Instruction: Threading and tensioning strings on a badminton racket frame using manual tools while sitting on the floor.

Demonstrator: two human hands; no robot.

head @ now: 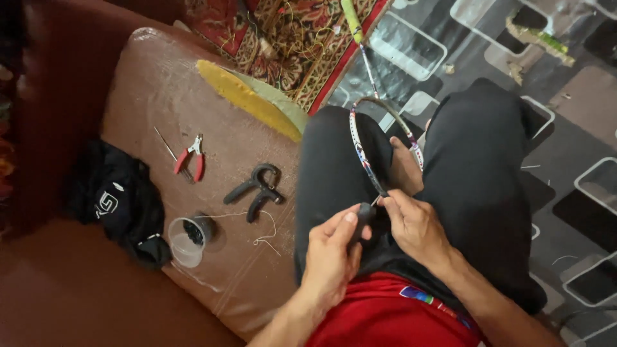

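An unstrung badminton racket (366, 138) lies between my knees, its head toward me and its green-wrapped handle far out over the floor. My left hand (331, 254) is closed around a small dark tool (363, 218) whose tip meets the near rim of the racket frame. My right hand (414, 225) pinches that same rim at the frame's lowest point, right beside the tool. Both hands rest over my lap, between black trouser legs and above a red shirt.
On the brown leather seat to my left lie red-handled cutters (191, 159), a thin awl (166, 144), black pliers (257, 188), a clear cup (186, 239) of small dark parts, loose white string (267, 232) and a black cap (119, 205). A patterned red rug (289, 38) lies beyond.
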